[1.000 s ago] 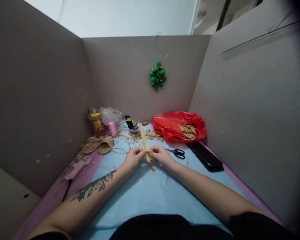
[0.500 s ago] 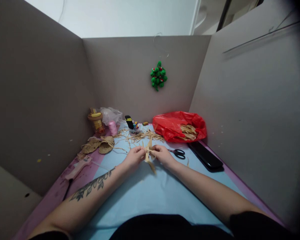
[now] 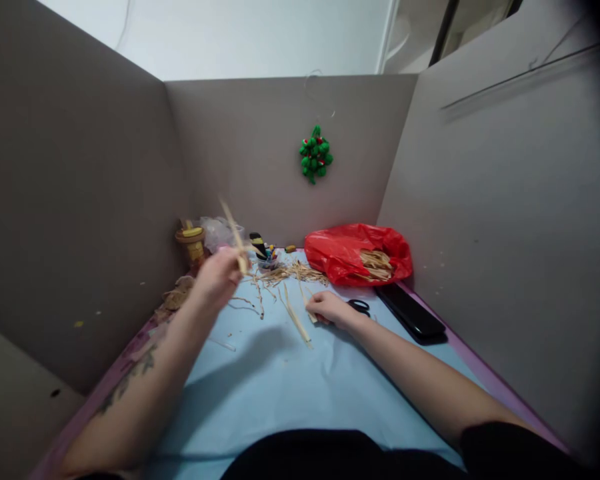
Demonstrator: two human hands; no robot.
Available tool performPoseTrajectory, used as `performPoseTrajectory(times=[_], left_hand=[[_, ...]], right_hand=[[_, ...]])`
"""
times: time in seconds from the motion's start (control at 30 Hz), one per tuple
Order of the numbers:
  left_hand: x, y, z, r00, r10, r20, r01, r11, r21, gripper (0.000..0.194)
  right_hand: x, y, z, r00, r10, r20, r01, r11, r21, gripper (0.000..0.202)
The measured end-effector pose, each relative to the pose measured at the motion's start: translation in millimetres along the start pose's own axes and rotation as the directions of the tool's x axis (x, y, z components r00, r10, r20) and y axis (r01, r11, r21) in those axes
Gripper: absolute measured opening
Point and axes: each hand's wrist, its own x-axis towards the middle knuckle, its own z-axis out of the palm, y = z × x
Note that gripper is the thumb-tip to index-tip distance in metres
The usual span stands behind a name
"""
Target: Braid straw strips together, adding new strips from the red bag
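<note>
My left hand is raised above the left part of the blue cloth, closed on a pale dried-leaf strip that sticks up from the fingers; motion blurs it a little. Lower down, near the middle, my right hand pinches another dried strip close to the cloth. Between the two hands a long, narrow dried strip lies flat on the cloth. Black-handled scissors rest just past my right hand, their blades hidden by it.
A red plastic bag with dried strips stands at the back right, beside a black case. Loose fibres and a pen cup are at the back. My left arm partly hides a glue gun. A green ornament hangs on the wall.
My hands were together at the centre, holding dried strips. The left hand has moved up and left with a strip; the right stays near the middle. One strip now lies on the cloth.
</note>
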Motion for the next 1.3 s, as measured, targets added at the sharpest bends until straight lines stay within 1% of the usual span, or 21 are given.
performPoseTrajectory(times=[0.03, 0.07, 0.1, 0.13, 0.2, 0.23, 0.3, 0.37, 0.4, 0.47, 0.57, 0.63, 0.7, 0.8, 0.87, 0.97, 1.07, 1.13, 1.23, 1.3], left_hand=[[-3, -23, 3.7, 0.992, -0.115, 0.058, 0.113, 0.993, 0.032, 0.014], [-8, -45, 7.3, 0.973, -0.210, 0.095, 0.206, 0.977, 0.055, 0.016], [-13, -65, 10.4, 0.950, -0.288, 0.122, 0.281, 0.957, 0.075, 0.018], [-18, -81, 12.7, 0.927, -0.347, 0.141, 0.338, 0.937, 0.084, 0.020], [-26, -101, 14.4, 0.901, -0.399, 0.172, 0.389, 0.917, 0.089, 0.023], [-29, -106, 14.0, 0.894, -0.405, 0.190, 0.396, 0.914, 0.085, 0.023], [-31, -108, 11.9, 0.892, -0.402, 0.207, 0.398, 0.915, 0.064, 0.024], [-31, -107, 9.6, 0.881, -0.409, 0.239, 0.408, 0.911, 0.057, 0.023], [-31, -107, 8.8, 0.868, -0.422, 0.263, 0.421, 0.905, 0.063, 0.023], [-31, -109, 8.0, 0.833, -0.458, 0.310, 0.455, 0.886, 0.087, 0.023], [-34, -113, 7.3, 0.784, -0.513, 0.350, 0.508, 0.854, 0.113, 0.024], [-35, -115, 6.1, 0.767, -0.529, 0.363, 0.529, 0.842, 0.107, 0.024], [-34, -115, 4.1, 0.758, -0.540, 0.366, 0.547, 0.832, 0.093, 0.023], [-30, -115, 0.7, 0.754, -0.565, 0.335, 0.572, 0.815, 0.089, 0.022], [-28, -116, -0.9, 0.766, -0.567, 0.302, 0.569, 0.817, 0.092, 0.022], [-27, -117, -1.4, 0.789, -0.551, 0.272, 0.543, 0.832, 0.108, 0.023], [-28, -116, -0.1, 0.795, -0.542, 0.272, 0.514, 0.840, 0.174, 0.025], [-29, -114, 0.6, 0.793, -0.543, 0.277, 0.489, 0.838, 0.242, 0.025], [-28, -112, 0.7, 0.795, -0.528, 0.298, 0.429, 0.837, 0.339, 0.023], [-27, -112, -0.1, 0.798, -0.510, 0.321, 0.381, 0.840, 0.387, 0.021]], right_hand=[[-3, -3, 0, 0.999, -0.035, -0.018, 0.034, 0.999, -0.025, 0.011], [-6, -7, -1, 0.993, -0.103, -0.066, 0.100, 0.994, -0.048, 0.012], [-9, -11, -1, 0.971, -0.199, -0.133, 0.191, 0.979, -0.074, 0.014], [-13, -16, -1, 0.925, -0.322, -0.201, 0.306, 0.946, -0.107, 0.015], [-21, -25, 0, 0.813, -0.539, -0.221, 0.509, 0.842, -0.180, 0.012], [-25, -29, 1, 0.755, -0.614, -0.230, 0.580, 0.789, -0.202, 0.013], [-31, -32, 3, 0.658, -0.714, -0.241, 0.673, 0.700, -0.237, 0.016], [-33, -30, 7, 0.588, -0.773, -0.236, 0.716, 0.634, -0.292, 0.023], [-33, -28, 9, 0.564, -0.795, -0.223, 0.723, 0.606, -0.331, 0.025], [-33, -22, 11, 0.530, -0.828, -0.181, 0.720, 0.553, -0.419, 0.024], [-31, -15, 10, 0.499, -0.860, -0.111, 0.697, 0.474, -0.538, 0.018], [-31, -14, 6, 0.486, -0.869, -0.087, 0.660, 0.431, -0.616, 0.017], [-30, -14, 0, 0.491, -0.867, -0.082, 0.597, 0.403, -0.693, 0.019], [-29, -15, -9, 0.525, -0.847, -0.083, 0.508, 0.391, -0.768, 0.020], [-28, -16, -11, 0.545, -0.834, -0.082, 0.483, 0.393, -0.782, 0.019], [-29, -19, -10, 0.562, -0.826, -0.036, 0.511, 0.381, -0.771, 0.018], [-31, -25, -4, 0.578, -0.812, 0.084, 0.602, 0.354, -0.716, 0.022], [-34, -30, -1, 0.591, -0.791, 0.156, 0.648, 0.352, -0.675, 0.022], [-37, -35, 1, 0.631, -0.748, 0.204, 0.664, 0.386, -0.640, 0.018], [-38, -36, 1, 0.658, -0.727, 0.198, 0.663, 0.435, -0.609, 0.014]])
